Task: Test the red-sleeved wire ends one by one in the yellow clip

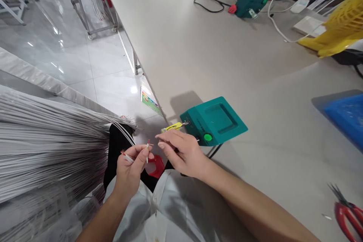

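My left hand (131, 166) pinches thin white wires (129, 141) with short red and bare ends, drawn from a large bundle of white cables (42, 136) at my left. My right hand (181, 151) is just right of it, fingers curled, fingertips reaching toward the wire tip held up by the left hand; whether it grips the wire I cannot tell. Right behind it on the table corner sits a teal box (215, 121) with a green button (208, 137) and a yellow-handled metal probe (173, 126) sticking out on its left side.
The beige table (227, 53) carries a second teal box (249, 3) with black and white cords at the far end, a yellow plastic basket (340, 22), a blue tray (346, 115) at right and red scissors (347, 215) near the right edge. A red object (157, 166) lies in my lap.
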Demonstrator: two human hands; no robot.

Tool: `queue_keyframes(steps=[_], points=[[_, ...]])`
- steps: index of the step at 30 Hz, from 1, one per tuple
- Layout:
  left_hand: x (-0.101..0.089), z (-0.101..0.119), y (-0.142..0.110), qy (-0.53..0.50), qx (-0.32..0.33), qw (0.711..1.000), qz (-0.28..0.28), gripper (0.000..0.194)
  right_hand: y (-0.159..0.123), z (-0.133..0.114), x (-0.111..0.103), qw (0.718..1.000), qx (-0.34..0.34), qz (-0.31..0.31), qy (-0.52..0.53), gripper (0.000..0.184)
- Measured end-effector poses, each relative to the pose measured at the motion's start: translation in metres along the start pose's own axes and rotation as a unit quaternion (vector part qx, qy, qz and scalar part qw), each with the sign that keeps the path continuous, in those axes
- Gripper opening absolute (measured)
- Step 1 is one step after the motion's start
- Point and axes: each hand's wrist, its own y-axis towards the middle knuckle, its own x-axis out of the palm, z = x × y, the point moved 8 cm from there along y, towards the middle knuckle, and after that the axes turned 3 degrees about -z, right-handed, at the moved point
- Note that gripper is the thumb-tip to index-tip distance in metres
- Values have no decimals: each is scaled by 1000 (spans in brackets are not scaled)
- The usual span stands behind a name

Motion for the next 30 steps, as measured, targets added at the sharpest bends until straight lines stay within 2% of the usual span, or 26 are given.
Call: queue_keyframes(steps=[2, 6, 8, 12, 14, 16, 19, 21, 24, 27, 30], points=[[1, 0, 0, 6, 2, 1000, -16, 14, 1, 3, 0, 998, 27, 3, 48, 22], [8, 3, 2, 88, -1, 994, -58, 18, 3, 0, 9, 994, 15, -56, 88, 14], [10, 6, 2, 152, -3, 986, -71, 17, 2, -4, 12, 996, -14, -77, 40, 20], [11, 13, 3, 228, 23, 972, -55, 15, -1, -12, 14, 981, -65, -79, -166, 20], [9, 14, 3, 219, 32, 974, -37, 16, -1, -16, 11, 970, -75, -84, -216, 22], [6, 12, 5, 185, 28, 982, -12, 17, 1, -18, 2, 969, -76, -84, -221, 22], [5, 11, 11, 133, 14, 991, 1, 23, 6, -20, -26, 963, -72, -17, -259, 16], [8, 15, 15, 122, 21, 992, -10, 36, 9, -16, -39, 940, -59, 3, -335, 19], [14, 19, 21, 116, 36, 992, -26, 51, 12, 1, -35, 893, -36, -79, -442, 25], [21, 16, 26, 86, 21, 995, -44, 50, 11, 10, -25, 856, -60, -139, -495, 25], [28, 13, 28, 49, 10, 997, -60, 47, 13, 12, -17, 837, -89, -165, -514, 26]])
